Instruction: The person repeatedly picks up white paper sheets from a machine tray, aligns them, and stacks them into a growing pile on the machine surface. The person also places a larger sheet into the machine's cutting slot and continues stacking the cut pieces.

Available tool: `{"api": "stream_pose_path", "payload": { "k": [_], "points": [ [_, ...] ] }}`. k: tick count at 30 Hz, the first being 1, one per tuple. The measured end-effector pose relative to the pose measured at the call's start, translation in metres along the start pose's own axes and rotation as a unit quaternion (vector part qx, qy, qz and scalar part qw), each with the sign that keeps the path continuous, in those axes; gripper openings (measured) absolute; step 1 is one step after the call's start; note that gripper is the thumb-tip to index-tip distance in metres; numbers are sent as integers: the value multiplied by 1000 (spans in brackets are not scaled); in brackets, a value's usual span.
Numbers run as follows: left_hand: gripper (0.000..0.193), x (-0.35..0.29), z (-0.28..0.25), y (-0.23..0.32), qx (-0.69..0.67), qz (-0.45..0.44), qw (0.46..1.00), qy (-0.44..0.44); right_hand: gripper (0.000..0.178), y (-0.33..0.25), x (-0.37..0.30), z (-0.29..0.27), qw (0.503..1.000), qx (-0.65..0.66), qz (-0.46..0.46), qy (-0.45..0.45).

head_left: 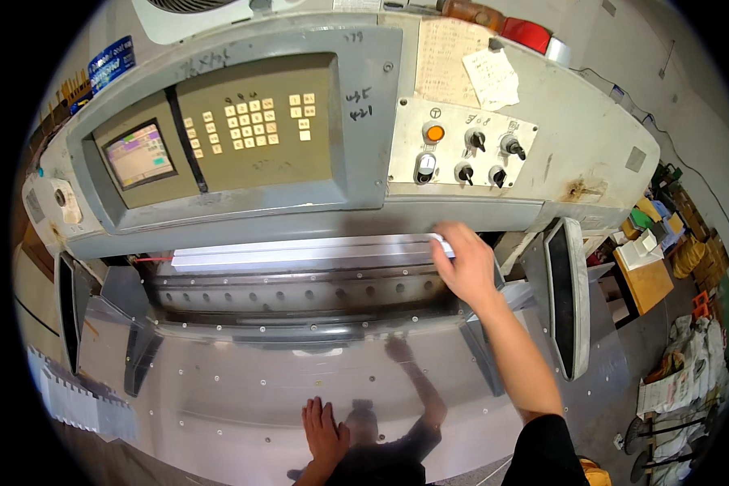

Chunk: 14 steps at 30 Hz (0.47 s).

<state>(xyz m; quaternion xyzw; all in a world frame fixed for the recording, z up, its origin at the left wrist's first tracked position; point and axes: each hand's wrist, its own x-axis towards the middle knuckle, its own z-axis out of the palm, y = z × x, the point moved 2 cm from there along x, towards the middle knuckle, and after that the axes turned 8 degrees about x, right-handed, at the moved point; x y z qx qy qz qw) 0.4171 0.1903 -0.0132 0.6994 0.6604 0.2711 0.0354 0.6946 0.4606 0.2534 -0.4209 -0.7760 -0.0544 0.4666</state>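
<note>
A long white strip [300,251], with a thin dark line along it, lies across the opening of a large grey cutting machine [373,217]. My right hand [464,263] is at its right end, thumb in front and fingers curled over the end. Whether the strip is one piece or a stack of paper, I cannot tell. My left hand [324,431] rests on the shiny metal table [227,437] near its front, fingers stretched out and nothing in them. A dark metal bed with a row of round holes shows below the strip.
Above the opening are a control panel with a small screen [140,154], keys, and knobs with an orange button [435,133]. Black-faced upright guards [567,300] flank the table. White sacks [688,364] and a wooden-topped table [646,275] stand at right.
</note>
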Motion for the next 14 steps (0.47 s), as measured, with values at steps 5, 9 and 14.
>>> {"api": "stream_pose_path", "payload": {
  "k": [5, 9, 14],
  "points": [
    [54, 81, 38, 26, -8, 60, 998, -17, 29, 141, -183, 27, 950, -64, 252, -172],
    [45, 198, 75, 20, 24, 113, 993, 25, 49, 189, -174, 70, 932, -153, 199, -261],
    [58, 353, 135, 37, 49, 182, 980, -56, 66, 267, -118, 137, 836, -228, 251, -431]
  ]
}}
